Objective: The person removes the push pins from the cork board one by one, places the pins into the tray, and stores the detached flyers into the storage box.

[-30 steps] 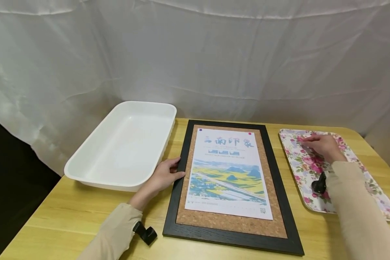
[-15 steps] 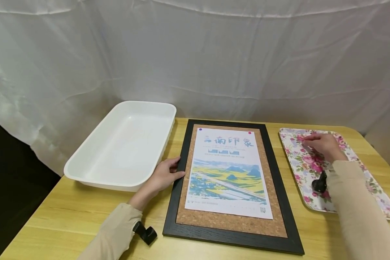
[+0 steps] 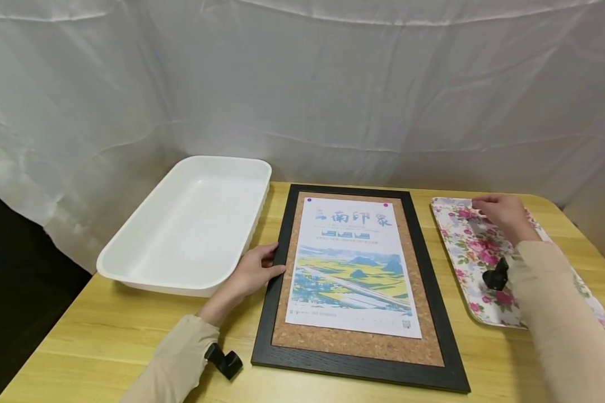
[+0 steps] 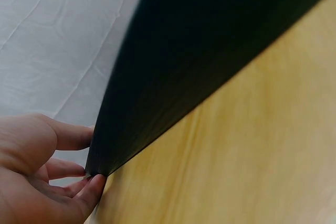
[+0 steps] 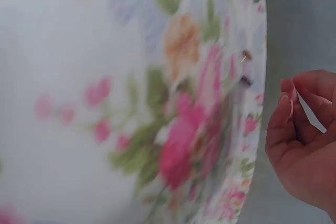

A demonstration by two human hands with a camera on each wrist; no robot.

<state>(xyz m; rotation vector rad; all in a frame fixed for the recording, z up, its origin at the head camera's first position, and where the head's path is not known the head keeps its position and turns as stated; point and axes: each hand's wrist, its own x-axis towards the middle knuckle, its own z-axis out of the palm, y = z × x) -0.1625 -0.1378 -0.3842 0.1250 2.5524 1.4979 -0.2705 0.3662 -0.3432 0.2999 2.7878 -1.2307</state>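
On the table lies a cork board point(image 3: 355, 350) in a black frame. A printed poster point(image 3: 353, 268) is on it, with a purple pushpin point(image 3: 310, 200) and a red pushpin point(image 3: 385, 205) in its top corners. My left hand point(image 3: 252, 268) holds the board's left edge, thumb on the frame and fingers along its side. My right hand point(image 3: 504, 215) is over the far end of a floral tray point(image 5: 157, 129). Its thumb and index fingertips pinch something small, mostly hidden; I cannot tell its kind. Two small pins, one orange point(image 5: 247, 55) and one dark point(image 5: 245, 81), lie on the tray.
A deep white tub point(image 3: 186, 224) stands to the left, close beside my left hand. Behind the table point(image 3: 131, 336) hangs a pale grey cloth point(image 3: 302, 84). Each sleeve carries a black wrist mount point(image 3: 224, 361).
My right hand has shifted slightly away from me, toward the tray's far edge, with its fingertips pinched. The left hand keeps its place on the cork board's frame.
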